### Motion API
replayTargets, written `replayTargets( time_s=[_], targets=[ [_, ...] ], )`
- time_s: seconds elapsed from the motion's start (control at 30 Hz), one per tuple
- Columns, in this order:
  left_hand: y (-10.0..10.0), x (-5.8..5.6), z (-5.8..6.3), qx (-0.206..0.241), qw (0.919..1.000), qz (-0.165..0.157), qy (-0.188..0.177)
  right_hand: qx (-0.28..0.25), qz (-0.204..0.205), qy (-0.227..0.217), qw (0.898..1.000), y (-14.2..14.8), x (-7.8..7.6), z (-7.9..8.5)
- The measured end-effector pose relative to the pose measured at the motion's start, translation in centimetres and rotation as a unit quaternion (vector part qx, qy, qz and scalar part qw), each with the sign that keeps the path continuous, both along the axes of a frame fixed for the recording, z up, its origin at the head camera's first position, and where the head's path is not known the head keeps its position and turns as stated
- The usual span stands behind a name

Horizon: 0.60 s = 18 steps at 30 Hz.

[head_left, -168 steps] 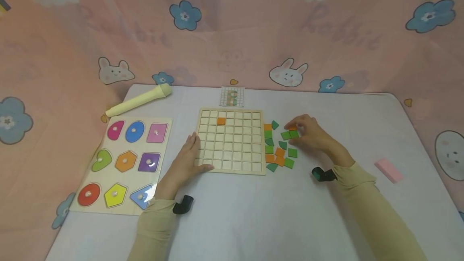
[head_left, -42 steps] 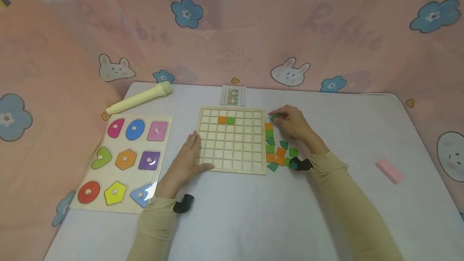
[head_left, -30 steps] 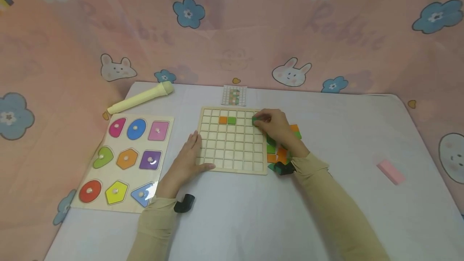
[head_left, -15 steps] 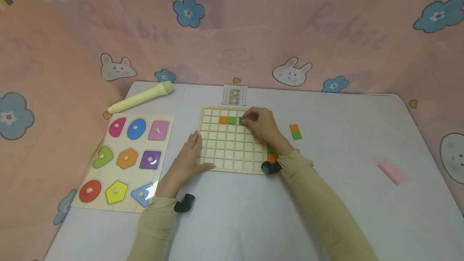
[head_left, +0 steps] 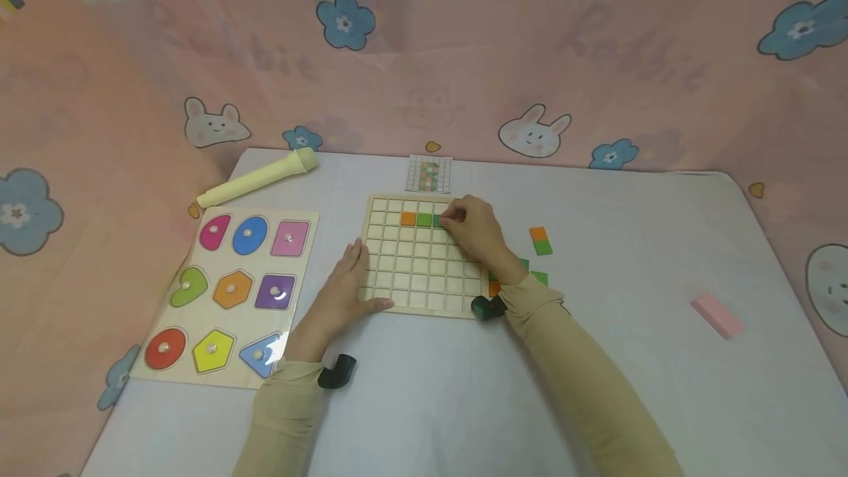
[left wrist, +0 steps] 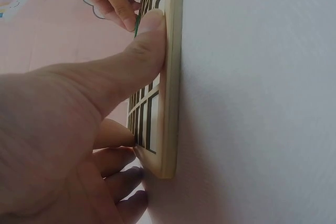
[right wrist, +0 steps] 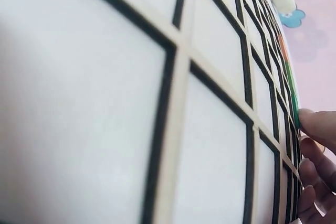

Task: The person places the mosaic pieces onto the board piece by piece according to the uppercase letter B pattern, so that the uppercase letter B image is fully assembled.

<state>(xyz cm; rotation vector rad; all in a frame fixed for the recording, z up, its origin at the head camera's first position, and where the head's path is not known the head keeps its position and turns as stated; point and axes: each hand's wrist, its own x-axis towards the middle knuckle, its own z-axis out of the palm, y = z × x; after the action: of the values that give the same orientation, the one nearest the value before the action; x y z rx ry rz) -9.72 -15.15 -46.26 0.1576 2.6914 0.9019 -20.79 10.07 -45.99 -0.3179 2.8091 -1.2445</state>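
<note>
In the head view my right hand [head_left: 475,230] pinches a dark green quarter-round tile [head_left: 437,221] at a cell in the second row of the wooden grid board [head_left: 420,267]. That tile sits just right of a light green square tile [head_left: 424,220], which adjoins an orange square tile [head_left: 408,219]. My left hand [head_left: 341,293] rests at the board's near left corner. Its thumb lies on the rim and its fingers run along the left side, as the left wrist view also shows. In the right wrist view my fingertips [right wrist: 310,121] touch the green tile.
Loose tiles [head_left: 539,278] lie right of the board, partly hidden under my right forearm. An orange-green tile pair [head_left: 540,241] sits farther right. A pattern card [head_left: 429,174] lies behind the board. A shape puzzle [head_left: 221,315] and toy microphone [head_left: 258,179] are left, a pink block [head_left: 718,315] right.
A light green square has been set beside the orange one. My right hand then took the dark green tile from the right and carried it left onto the board. The left hand stayed put.
</note>
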Motion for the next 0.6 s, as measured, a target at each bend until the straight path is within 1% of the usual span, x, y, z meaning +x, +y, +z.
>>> replayTargets(
  time_s=[0.27, 0.4, 0.6],
  targets=[
    [0.0, 0.1, 0.2, -0.002, 1.0, -0.002, -0.003, 0.017, 0.012, 0.001, 1.0, 0.6, 0.0, 0.1],
    [0.0, 0.1, 0.3, -0.001, 1.0, -0.002, -0.005, 0.026, 0.029, -0.004, 0.999, 1.5, -0.2, 0.2],
    [-0.1, 0.0, 0.2, 0.003, 1.0, -0.002, -0.005, 0.014, 0.065, -0.026, 0.997, 3.5, -0.3, 0.2]
  ],
)
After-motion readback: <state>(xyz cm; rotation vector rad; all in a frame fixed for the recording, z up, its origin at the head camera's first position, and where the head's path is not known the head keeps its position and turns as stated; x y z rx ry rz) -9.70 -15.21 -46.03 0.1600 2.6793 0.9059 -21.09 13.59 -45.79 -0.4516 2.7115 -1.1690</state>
